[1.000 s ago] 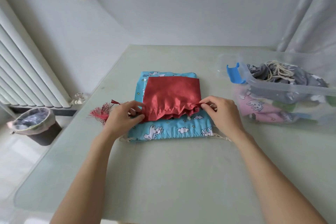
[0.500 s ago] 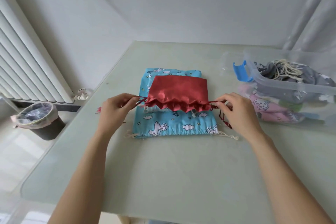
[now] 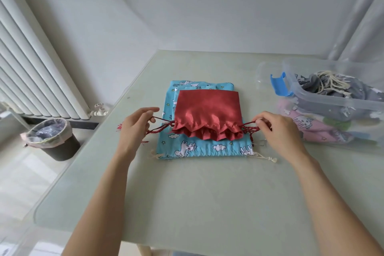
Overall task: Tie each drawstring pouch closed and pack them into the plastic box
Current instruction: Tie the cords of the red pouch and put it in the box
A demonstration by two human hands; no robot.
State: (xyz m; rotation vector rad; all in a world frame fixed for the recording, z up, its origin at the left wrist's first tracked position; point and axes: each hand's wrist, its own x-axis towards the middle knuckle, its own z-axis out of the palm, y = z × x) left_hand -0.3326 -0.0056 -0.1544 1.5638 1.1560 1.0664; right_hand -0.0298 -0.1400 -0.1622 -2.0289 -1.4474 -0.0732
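Left hand [image 3: 136,125] and right hand [image 3: 274,129] pinch cords either side of a red pouch [image 3: 207,118] (probably light, slippery, best held by cords).

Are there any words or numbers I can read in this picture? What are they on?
None can be read for sure.
Blue pouch, top left corner: tiny dark print among the unicorns, too small and blurred to read.
Red pouch: plain, no writing.
Plastic box: no label shows.
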